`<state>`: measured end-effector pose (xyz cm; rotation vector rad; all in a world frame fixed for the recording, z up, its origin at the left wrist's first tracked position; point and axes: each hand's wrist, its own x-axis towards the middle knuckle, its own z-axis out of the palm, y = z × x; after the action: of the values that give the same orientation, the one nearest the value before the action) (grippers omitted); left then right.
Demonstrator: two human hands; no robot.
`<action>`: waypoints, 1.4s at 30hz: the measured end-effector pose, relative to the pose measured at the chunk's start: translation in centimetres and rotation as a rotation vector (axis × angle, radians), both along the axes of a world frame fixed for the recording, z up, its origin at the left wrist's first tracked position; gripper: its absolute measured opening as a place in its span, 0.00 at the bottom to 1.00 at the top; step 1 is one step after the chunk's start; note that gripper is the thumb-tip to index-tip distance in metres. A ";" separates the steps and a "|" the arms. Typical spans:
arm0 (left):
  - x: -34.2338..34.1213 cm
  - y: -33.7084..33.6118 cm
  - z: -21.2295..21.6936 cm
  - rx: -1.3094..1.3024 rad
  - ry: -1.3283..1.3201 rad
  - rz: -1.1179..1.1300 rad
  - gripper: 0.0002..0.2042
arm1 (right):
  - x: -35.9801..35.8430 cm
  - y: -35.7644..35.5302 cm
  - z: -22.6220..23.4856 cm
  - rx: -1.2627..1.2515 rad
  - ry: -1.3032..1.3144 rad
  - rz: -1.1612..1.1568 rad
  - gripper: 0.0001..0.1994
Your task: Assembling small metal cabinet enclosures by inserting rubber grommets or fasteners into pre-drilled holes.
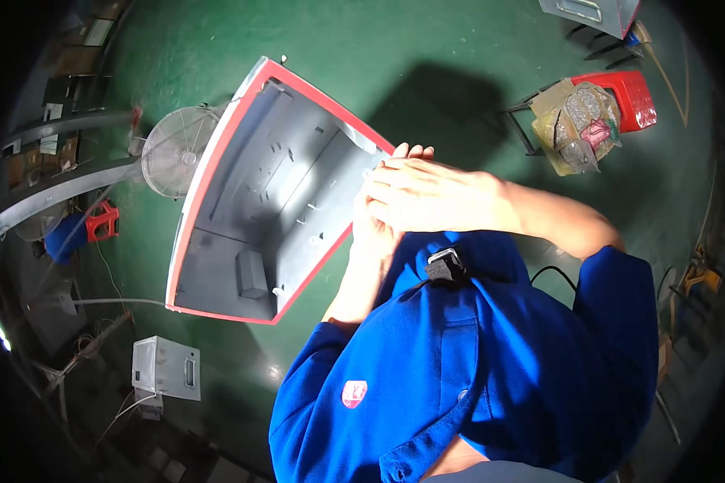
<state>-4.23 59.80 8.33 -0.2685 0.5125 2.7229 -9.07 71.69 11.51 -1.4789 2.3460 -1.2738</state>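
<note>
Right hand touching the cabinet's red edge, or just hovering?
Cannot tell. In the head view the right hand lies over the left hand at the cabinet red edge, but the hands overlap there and hide any contact or gap.

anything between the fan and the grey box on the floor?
Head view: the open grey cabinet with red edging stands beside both the fan and the small grey box; otherwise bare green floor.

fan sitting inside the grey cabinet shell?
No: the round wire-guard fan stands on the green floor outside the red-edged grey cabinet shell, by its left wall.
</note>
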 end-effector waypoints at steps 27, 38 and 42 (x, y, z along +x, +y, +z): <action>-5.0 -6.5 -5.2 0.157 -0.415 0.544 0.09 | -15.1 -9.3 -9.2 -0.857 -1.229 -0.114 0.05; -4.7 -7.2 -5.8 0.057 -0.381 0.595 0.07 | -15.0 -13.0 -11.7 -0.717 -1.146 -0.090 0.05; -5.7 -7.1 -4.8 -0.277 -0.511 0.633 0.10 | -15.0 -14.5 -12.3 -1.040 -1.446 0.076 0.05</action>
<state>-9.91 52.69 3.53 -1.3596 0.7423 2.9640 -24.04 57.22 -0.84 -0.2300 0.6584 -2.4191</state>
